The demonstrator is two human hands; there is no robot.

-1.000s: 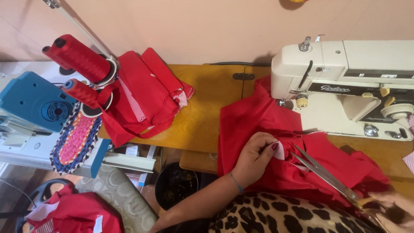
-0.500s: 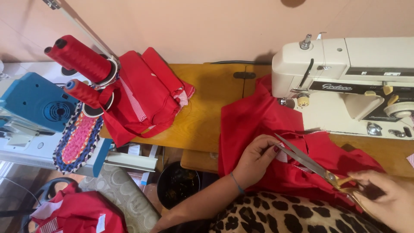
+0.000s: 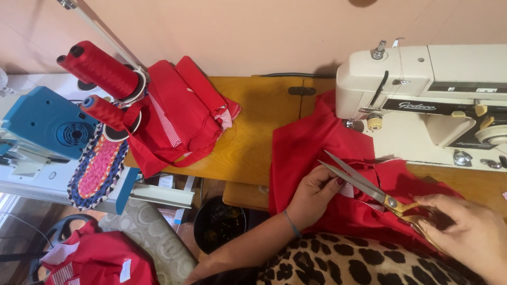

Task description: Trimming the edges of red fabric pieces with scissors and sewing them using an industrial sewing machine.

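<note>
My right hand [image 3: 465, 232] grips the gold handles of long steel scissors [image 3: 364, 184], whose blades are parted and point up-left. My left hand [image 3: 317, 195] pinches the red fabric [image 3: 311, 148] with a striped white edge just below the blades. The fabric drapes from the wooden table [image 3: 259, 137] down onto my lap, beside a cream sewing machine [image 3: 422, 100].
A stack of folded red cloth pieces [image 3: 179, 116] lies at the table's left. Two red thread cones [image 3: 103, 71] stand over a blue machine [image 3: 42, 126] and a braided oval mat [image 3: 97, 169]. A dark bin [image 3: 219, 224] and more red cloth [image 3: 100, 258] sit on the floor.
My right hand has brought the scissors up and left, from low beside my lap to the fabric held by my left hand. The blades have parted.
</note>
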